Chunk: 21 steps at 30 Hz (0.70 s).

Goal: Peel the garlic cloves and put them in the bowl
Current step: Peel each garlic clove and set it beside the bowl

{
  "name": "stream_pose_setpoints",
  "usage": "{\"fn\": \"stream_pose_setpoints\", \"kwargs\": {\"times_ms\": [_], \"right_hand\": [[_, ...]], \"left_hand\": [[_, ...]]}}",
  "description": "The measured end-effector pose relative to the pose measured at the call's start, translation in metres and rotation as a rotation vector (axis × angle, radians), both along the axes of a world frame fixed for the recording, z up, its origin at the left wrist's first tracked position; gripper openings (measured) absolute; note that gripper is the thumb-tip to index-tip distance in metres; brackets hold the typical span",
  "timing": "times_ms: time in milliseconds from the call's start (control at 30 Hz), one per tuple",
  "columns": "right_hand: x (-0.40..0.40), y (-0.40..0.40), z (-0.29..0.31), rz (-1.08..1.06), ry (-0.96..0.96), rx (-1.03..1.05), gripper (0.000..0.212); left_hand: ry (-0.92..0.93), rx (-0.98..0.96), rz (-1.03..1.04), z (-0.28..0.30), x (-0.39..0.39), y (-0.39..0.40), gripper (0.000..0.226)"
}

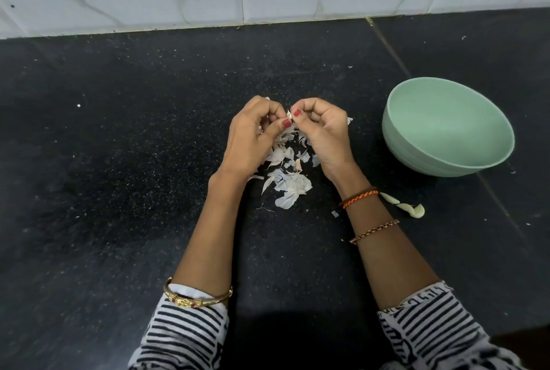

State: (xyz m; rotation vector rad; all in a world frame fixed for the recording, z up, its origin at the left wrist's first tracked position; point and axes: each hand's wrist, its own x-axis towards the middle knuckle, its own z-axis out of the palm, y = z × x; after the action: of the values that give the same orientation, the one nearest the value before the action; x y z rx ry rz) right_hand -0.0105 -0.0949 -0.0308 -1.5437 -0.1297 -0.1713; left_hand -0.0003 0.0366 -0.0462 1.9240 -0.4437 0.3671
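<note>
Both hands meet over the middle of the black speckled bench [119, 191], working one garlic clove [289, 115] between them: the left hand [253, 139] pinches it from below with thumb and forefinger, and the right hand [323, 128] nips at its top with thumb and fingertip, the other fingers curled in. Only a pale sliver of the clove shows between the red-painted nails, so I cannot tell how much skin is on it. A clove like this looks small, light and firm, probably slick once bared, while its skin is papery and tears in flakes; I would judge the best hold to be across its thick middle, leaving the pointed end free so the skin can be lifted from there. Beneath the hands lies one loose heap of peel scraps [287, 173], too many to count, with stray flecks scattered farther off. There is one bowl [416, 158], pale green, well to the right, and what shows of its inside is bare. Near the right wrist, on the bench, lie what appear to be two or three peeled cloves [406, 207], touching one another, not yet in the bowl.
</note>
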Motion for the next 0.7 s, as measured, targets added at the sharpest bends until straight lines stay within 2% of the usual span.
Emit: {"fn": "stream_pose_setpoints", "kwargs": {"times_ms": [167,333,400,533,700], "right_hand": [[0.0,-0.006,0.002,0.047,0.015,-0.08,0.02],[-0.003,-0.007,0.007,0.065,0.036,-0.117,0.019],[-0.005,-0.007,0.009,0.028,0.044,-0.126,0.02],[-0.007,-0.005,0.01,-0.094,0.094,-0.114,0.015],[-0.018,-0.005,0.011,-0.32,0.183,-0.071,0.005]], "left_hand": [[0.126,-0.015,-0.127,0.006,-0.003,0.002,0.028],[0.13,0.016,-0.157,0.007,-0.006,0.002,0.031],[0.085,0.017,-0.098,0.005,-0.006,0.0,0.029],[-0.031,0.053,0.02,-0.002,-0.006,-0.005,0.01],[-0.083,0.018,0.071,-0.001,-0.011,-0.015,0.008]]}}
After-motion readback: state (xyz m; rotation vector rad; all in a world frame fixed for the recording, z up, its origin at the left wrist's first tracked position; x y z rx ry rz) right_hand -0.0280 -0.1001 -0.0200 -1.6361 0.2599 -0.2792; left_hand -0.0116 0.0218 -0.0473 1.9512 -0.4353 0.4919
